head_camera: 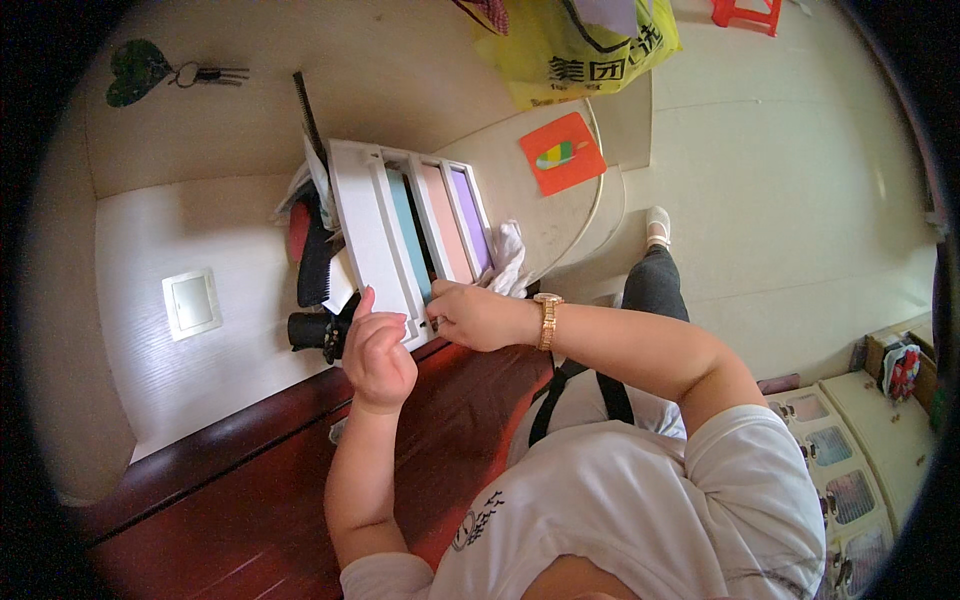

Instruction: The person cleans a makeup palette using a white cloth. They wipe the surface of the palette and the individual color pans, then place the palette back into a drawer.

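Observation:
A white plastic drawer unit has teal, pink and purple drawer fronts. A dark gap shows along the teal front. My right hand, with a gold-coloured watch at the wrist, has its bent fingers at the near end of that gap; whether they grip anything is hidden. My left hand is raised at the unit's near left corner, index finger up, other fingers loosely curled, with nothing seen in it. Black combs and a black cylindrical object are beside the unit.
A crumpled white cloth and a cable are right of the unit. Beyond lie a red mat and a yellow bag. Keys hang on a heart-shaped ornament. Reddish wooden furniture is nearest me; a drawer cabinet stands at right.

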Available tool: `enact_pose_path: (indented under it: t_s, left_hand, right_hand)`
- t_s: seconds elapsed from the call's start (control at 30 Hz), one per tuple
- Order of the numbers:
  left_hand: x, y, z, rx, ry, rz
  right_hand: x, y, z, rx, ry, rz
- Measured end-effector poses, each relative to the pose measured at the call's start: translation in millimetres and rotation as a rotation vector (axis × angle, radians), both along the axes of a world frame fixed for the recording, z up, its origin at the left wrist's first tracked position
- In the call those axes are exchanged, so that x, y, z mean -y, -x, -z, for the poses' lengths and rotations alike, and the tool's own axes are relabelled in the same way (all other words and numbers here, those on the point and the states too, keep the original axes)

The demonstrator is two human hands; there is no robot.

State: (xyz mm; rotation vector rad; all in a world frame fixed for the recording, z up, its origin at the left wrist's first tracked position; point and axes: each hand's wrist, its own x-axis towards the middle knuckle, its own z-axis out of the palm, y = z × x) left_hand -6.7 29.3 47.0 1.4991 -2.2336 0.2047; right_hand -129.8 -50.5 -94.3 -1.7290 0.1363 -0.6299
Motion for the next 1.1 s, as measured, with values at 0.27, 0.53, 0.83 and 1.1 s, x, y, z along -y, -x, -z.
enact_pose_path:
  t_s: [0.27,0.53,0.83,1.1]
  left_hand:
    - [-1,1,0,0.008,-0.015,-0.019]
    - [1,3,-2,0.031,-0.005,-0.017]
    - [1,2,-2,-0.006,-0.018,-0.022]
    - [3,3,0,0.006,0.022,-0.042]
  right_hand:
    - [-14,20,13,0.008,0.275,0.19]
    - [-15,-4,14,0.062,-0.149,0.079]
    - [-24,9,-6,-0.1,-0.346,0.037]
    - [-34,16,-4,0.005,-0.362,0.169]
